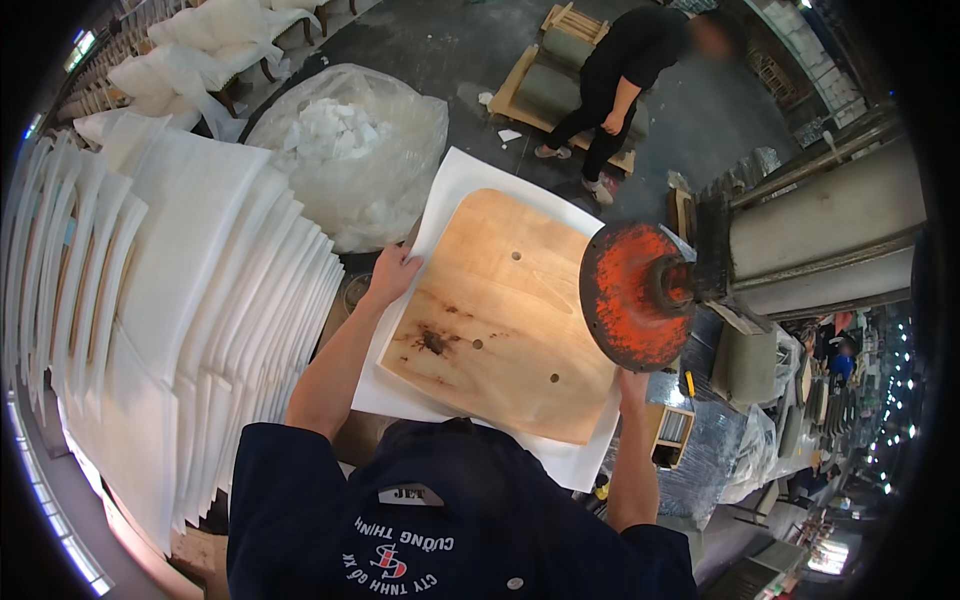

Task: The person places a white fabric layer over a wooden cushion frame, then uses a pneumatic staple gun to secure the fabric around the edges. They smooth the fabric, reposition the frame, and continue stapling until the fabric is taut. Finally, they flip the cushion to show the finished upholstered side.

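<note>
A pale curved plywood panel (500, 310) with rounded corners, three small holes and a dark stain lies on a larger white foam sheet (450, 185). The sheet sticks out past the panel's edges. My left hand (394, 274) is closed on the left edge of the foam sheet, thumb uppermost. On the other side my right hand (632, 388) is at the right edge of sheet and panel, its fingers mostly hidden. A round orange-and-black metal disc (638, 295) hangs over the panel's right part and hides some of it.
Stacked white foam sheets (225, 300) stand close on my left. A clear plastic bag (350, 150) of white scraps is beyond. A grey machine arm (820, 240) carries the disc. Another person (625, 75) bends by a cushioned wooden frame (550, 85). A yellow-handled tool (689, 384) lies right.
</note>
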`<move>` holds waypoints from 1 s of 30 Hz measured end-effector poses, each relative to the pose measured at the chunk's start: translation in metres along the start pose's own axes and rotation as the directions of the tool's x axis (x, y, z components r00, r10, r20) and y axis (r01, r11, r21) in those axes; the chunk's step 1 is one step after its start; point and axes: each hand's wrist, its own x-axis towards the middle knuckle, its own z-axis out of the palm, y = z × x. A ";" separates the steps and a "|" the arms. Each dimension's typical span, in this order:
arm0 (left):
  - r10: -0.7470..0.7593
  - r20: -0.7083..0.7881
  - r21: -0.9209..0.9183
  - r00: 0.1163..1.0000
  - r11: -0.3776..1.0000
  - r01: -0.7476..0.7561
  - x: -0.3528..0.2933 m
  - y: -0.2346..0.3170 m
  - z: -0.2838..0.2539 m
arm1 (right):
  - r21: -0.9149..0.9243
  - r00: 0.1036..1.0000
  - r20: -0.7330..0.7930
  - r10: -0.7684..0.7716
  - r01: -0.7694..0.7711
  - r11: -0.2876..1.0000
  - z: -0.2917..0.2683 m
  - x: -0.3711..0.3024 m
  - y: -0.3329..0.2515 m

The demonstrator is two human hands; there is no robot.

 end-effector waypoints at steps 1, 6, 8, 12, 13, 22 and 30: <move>0.057 -0.067 -0.015 0.996 0.998 -0.058 -0.008 0.002 0.001 | 0.000 1.000 -0.001 0.024 -0.024 1.000 0.003 -0.005 0.000; -0.143 0.100 -0.088 0.985 0.984 0.152 -0.018 0.022 0.000 | 0.051 1.000 -0.009 0.004 -0.004 0.999 0.010 -0.014 0.017; -0.157 0.074 -0.122 0.985 0.979 0.166 -0.026 0.039 0.003 | 0.034 0.999 -0.043 0.000 0.002 0.999 0.024 -0.019 0.010; 0.137 -0.050 0.005 0.989 0.991 -0.137 -0.018 0.018 0.023 | -0.163 0.993 -0.099 0.071 -0.086 0.983 0.007 0.007 0.034; 0.196 -0.104 0.054 0.975 0.980 -0.191 -0.012 0.012 0.022 | -0.274 0.996 -0.085 0.040 -0.062 0.960 0.011 0.009 0.021; -0.059 -0.006 0.555 0.998 0.830 0.052 0.012 0.054 0.029 | -0.578 0.951 -0.116 0.286 -0.299 0.759 0.038 0.031 -0.003; -0.209 -0.009 0.602 0.978 0.780 0.172 0.007 0.073 0.035 | -0.505 0.935 -0.054 0.350 -0.327 0.799 0.039 0.059 0.043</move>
